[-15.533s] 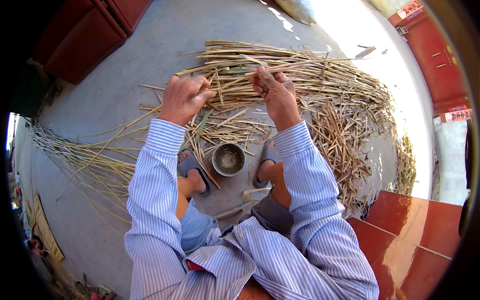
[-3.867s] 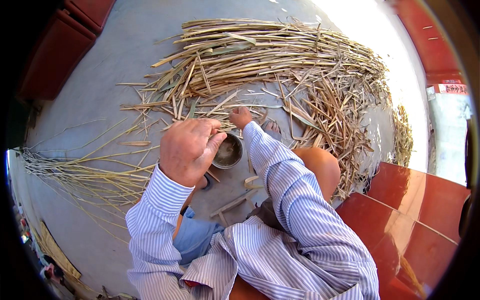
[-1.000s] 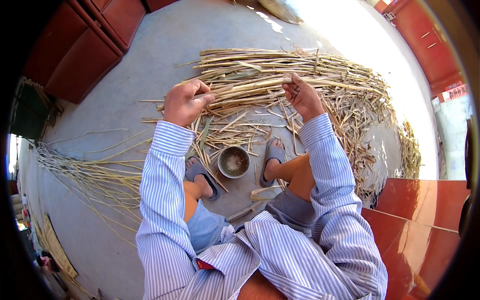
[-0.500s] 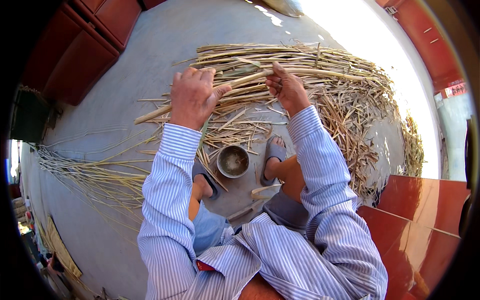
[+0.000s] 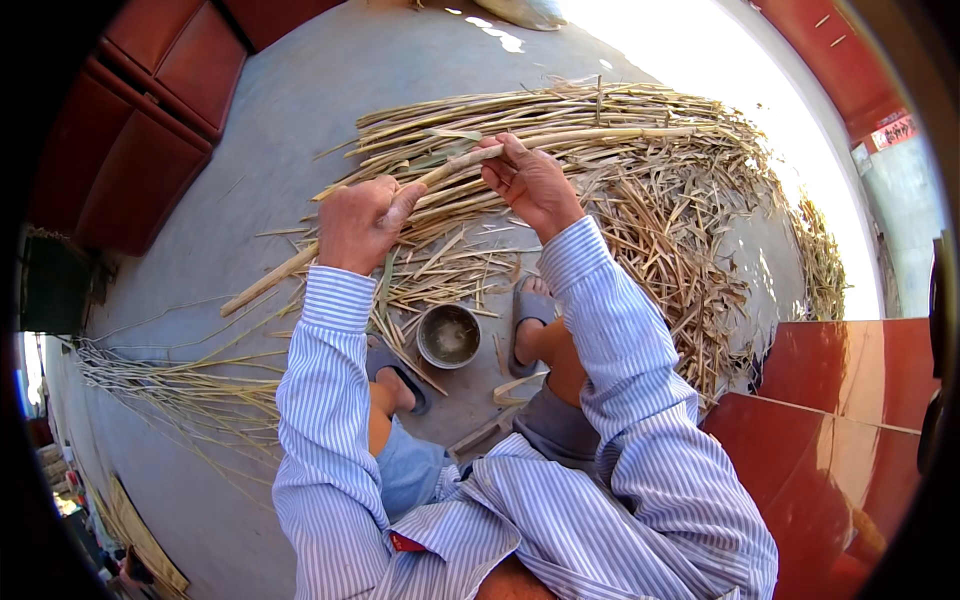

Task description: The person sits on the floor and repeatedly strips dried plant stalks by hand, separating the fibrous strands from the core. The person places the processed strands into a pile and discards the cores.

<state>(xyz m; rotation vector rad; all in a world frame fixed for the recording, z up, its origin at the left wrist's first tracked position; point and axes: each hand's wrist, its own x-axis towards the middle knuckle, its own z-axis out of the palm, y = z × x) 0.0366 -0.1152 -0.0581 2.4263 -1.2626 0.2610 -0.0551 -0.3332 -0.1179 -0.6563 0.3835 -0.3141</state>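
Note:
A long pale dry stalk point(image 5: 446, 174) slants up from lower left to upper right between my hands. My left hand point(image 5: 362, 222) is closed in a fist around it, with the thicker end sticking out below toward the left. Near the stalk's upper right part, my right hand point(image 5: 538, 190) pinches it between thumb and fingers. Behind and beneath both hands lies a broad heap of dry stalks point(image 5: 620, 112). A strip of greenish leaf point(image 5: 384, 284) hangs just below my left hand.
Between my sandalled feet stands a small metal bowl point(image 5: 448, 336) with some liquid in it. Broken husks point(image 5: 680, 270) are strewn to the right. Thin split strips point(image 5: 190, 385) fan out at the left. Red furniture point(image 5: 165, 180) stands far left, and red panels point(image 5: 820, 420) lie at the right.
My left hand has tightened into a fist and turned on the stalk. Both hands still hold it. The whole view has shifted, so most things sit further left.

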